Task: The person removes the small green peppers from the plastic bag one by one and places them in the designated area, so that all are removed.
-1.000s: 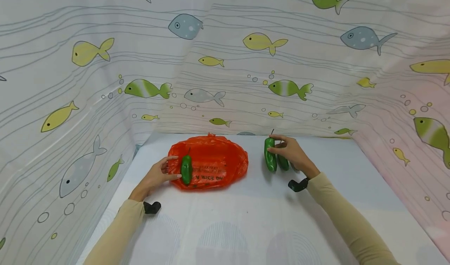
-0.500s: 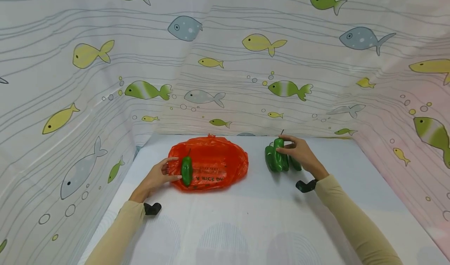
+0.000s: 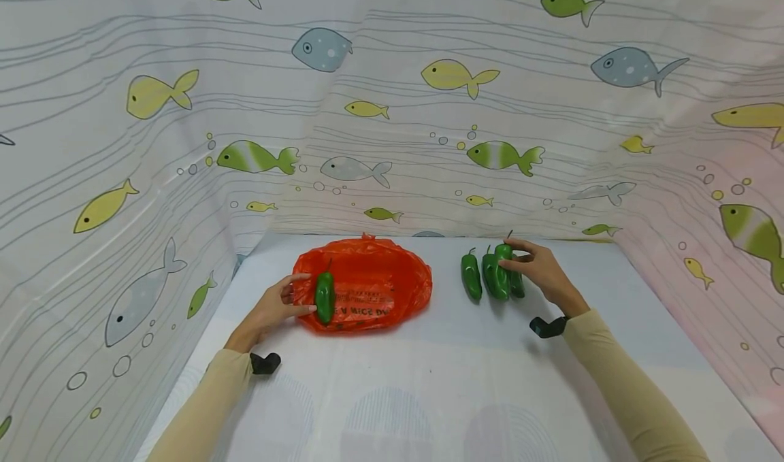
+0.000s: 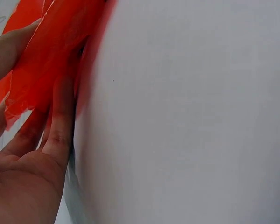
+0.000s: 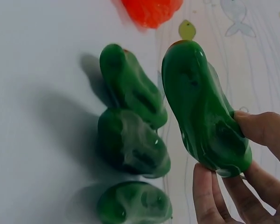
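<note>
At the left edge of a red plastic bag (image 3: pixel 421 282), my left hand (image 3: pixel 266 312) holds the film between thumb and fingers; the left wrist view shows the red film (image 4: pixel 49 60) among the fingers. A green pepper (image 3: pixel 325 297) lies in the bag close to that thumb. My right hand (image 3: pixel 540 271) pinches another green pepper (image 5: pixel 200 107) near its stem end, raised off the table. Beside and below it, three more green peppers (image 3: pixel 471 278) lie in a row on the table, two of them partly covered by the held one in the head view.
A white table (image 3: pixel 392 373) with pale printed shapes carries everything. White curtains with fish (image 3: pixel 386 169) enclose the table at the back and both sides. A black wrist camera (image 3: pixel 266 363) sits on the left wrist, another black camera (image 3: pixel 547 326) on the right.
My right hand has moved right with its pepper, across the row, and the leftmost pepper now lies uncovered on the table. The left hand, bag and pepper in it stay in place.
</note>
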The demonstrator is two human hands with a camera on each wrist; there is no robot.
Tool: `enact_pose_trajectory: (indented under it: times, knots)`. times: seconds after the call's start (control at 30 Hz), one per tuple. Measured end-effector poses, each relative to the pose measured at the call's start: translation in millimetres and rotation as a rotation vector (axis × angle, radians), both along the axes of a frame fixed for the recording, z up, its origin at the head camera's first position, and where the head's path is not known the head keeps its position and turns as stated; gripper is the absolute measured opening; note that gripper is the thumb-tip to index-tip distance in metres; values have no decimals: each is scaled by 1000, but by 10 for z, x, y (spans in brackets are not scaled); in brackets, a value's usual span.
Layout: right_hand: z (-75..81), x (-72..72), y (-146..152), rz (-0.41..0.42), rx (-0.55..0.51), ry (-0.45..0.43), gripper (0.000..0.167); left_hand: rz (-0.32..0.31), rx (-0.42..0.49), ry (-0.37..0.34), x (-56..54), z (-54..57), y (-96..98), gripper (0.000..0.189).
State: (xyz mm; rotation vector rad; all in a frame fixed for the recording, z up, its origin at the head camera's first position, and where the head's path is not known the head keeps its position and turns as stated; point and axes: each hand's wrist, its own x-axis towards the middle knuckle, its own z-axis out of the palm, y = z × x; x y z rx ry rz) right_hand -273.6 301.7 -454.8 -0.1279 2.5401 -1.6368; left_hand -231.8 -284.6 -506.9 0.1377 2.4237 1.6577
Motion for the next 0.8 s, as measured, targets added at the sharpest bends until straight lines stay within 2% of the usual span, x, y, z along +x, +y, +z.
enact_pose_trajectory:
  times: [0.27,0.57,0.8]
  knots:
    - [-52,13,186,-13,-20,-12,77,-6,-3,7,-6,-7,-10,81]
    - [-97,-3,395,-39,36,0,81,-7,-6,-4,-15,5,-11,81]
    - [-142,-37,522,-54,59,-31,80,-8,-6,5,-4,-16,-22,80]
